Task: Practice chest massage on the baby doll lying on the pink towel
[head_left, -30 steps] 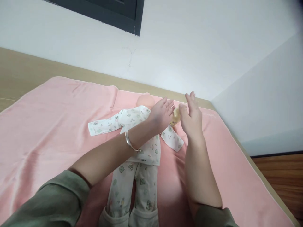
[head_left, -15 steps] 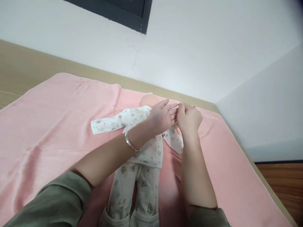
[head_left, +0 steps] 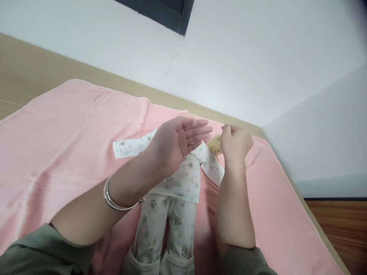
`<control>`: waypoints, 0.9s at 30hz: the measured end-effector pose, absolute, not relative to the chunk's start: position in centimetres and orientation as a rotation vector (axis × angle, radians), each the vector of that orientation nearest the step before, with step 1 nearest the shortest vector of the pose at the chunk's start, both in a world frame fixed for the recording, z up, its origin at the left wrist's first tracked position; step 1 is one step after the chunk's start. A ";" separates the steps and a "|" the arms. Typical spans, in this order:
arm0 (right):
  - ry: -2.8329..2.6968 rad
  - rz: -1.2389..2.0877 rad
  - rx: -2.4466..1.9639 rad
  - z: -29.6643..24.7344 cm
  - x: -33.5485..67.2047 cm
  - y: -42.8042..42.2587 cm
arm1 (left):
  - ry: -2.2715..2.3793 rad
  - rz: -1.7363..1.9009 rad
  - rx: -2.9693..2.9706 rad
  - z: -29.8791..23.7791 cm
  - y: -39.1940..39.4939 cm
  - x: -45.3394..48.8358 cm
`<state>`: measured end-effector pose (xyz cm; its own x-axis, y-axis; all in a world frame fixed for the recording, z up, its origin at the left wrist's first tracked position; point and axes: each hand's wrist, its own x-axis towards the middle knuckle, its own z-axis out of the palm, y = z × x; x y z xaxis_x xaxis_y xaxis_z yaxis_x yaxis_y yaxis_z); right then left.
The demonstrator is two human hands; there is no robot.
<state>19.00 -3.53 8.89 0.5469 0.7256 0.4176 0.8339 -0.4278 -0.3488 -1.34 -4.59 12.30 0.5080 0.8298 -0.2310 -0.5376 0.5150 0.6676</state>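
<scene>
My left hand [head_left: 179,143] is open, palm up, with its fingers stretched out to the right above a doll in a white printed top [head_left: 187,179]. Its forearm wears a silver bracelet [head_left: 114,204]. To the right of those fingertips my right hand [head_left: 236,141] is closed, knuckles up, the fingers curled in. A yellowish thing with dark marks [head_left: 215,145] shows just left of it; whether the hand grips it I cannot tell. The doll's white printed trousers [head_left: 180,229] reach toward me. Its head is mostly hidden behind my left hand.
A wrinkled pink sheet [head_left: 71,152] lies under the doll on a pale wooden surface [head_left: 34,61]. White walls [head_left: 243,57] rise behind and at the right. Brown wood-grain flooring [head_left: 335,225] shows at the lower right.
My left hand has drawn back left and toward me, away from my right hand. The right hand has shifted slightly right, and more of the yellowish thing now shows.
</scene>
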 end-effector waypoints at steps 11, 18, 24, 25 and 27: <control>-1.241 0.029 -1.990 8.5 20.4 -5.2 | 0.629 0.869 0.478 12.6 -7.7 -0.8; -1.374 0.329 -1.736 9.6 15.3 -8.3 | 0.645 0.767 0.462 12.9 -8.4 -0.3; -1.735 0.582 -1.243 9.3 8.0 -12.9 | 0.665 0.879 0.508 13.7 -8.0 -1.4; -1.812 0.650 -1.194 9.4 7.4 -13.5 | 0.698 0.925 0.528 13.7 -7.8 -1.7; -1.906 0.757 -1.129 9.8 6.9 -14.2 | 0.768 1.025 0.572 13.6 -7.3 -2.0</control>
